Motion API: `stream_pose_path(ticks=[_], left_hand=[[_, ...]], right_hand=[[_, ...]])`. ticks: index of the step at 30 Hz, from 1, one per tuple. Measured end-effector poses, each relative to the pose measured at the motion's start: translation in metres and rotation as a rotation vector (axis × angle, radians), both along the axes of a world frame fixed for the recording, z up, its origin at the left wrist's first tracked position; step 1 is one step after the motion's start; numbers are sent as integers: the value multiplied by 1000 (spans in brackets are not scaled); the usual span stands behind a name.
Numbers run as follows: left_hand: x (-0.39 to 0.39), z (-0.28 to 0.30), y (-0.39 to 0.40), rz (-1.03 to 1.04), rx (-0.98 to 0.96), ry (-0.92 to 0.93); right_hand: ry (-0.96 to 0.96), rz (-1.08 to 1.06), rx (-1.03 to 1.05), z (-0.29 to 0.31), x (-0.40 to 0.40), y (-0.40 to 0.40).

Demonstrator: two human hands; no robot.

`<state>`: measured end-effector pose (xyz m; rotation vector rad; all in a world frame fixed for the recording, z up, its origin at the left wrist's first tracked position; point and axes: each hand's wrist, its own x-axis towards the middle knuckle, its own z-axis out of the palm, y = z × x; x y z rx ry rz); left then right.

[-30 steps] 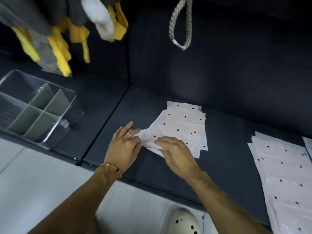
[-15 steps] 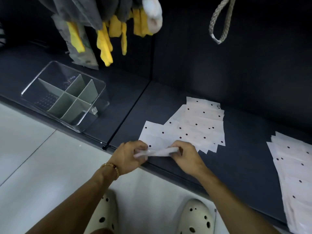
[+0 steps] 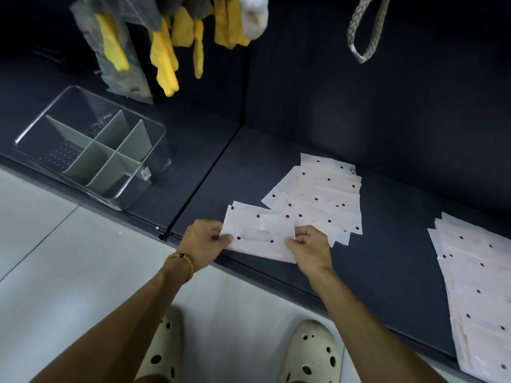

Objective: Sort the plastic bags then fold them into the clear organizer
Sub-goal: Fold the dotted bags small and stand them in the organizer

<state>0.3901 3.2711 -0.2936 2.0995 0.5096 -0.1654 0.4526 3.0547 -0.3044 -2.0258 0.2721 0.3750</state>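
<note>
A pale pink plastic bag [image 3: 257,244] with dark dots and an oval handle hole lies flat at the shelf's front edge. My left hand [image 3: 206,243] pinches its left edge and my right hand [image 3: 309,244] pinches its right side. Behind it a fanned pile of similar bags [image 3: 323,197] rests on the dark shelf [image 3: 387,258]. A second, longer row of bags [image 3: 481,288] lies at the far right. The clear organizer [image 3: 91,150] with grey dividers stands on the shelf to the left, its compartments showing nothing inside.
Yellow and grey cloths [image 3: 166,48] and a braided rope loop [image 3: 365,31] hang above the shelf. A seam [image 3: 204,178] splits the shelf into two panels. Below are the pale floor [image 3: 55,258] and my two cream perforated clogs [image 3: 309,352].
One bag was picked out of the fanned pile, drawn toward the front edge, held narrow between both hands, and now lies spread flat there. The view shifted left and down.
</note>
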Motion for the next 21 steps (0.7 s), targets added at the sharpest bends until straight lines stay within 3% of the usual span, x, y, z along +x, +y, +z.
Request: stream_pose_path(ticks=[3,6,18,21], left_hand=[[5,-4,-8,-13,222,39],[5,-6,-13,17,300,72],[-4,1,-15,206,365,138],[-9,-1,-18,129,551,78]], right_hand=[[-61,1,-170,-1,-1,2],[-65,36,-303,-2,0,1],[-42,171,-385,0,15,1],[-51,190,-415,-1,15,2]])
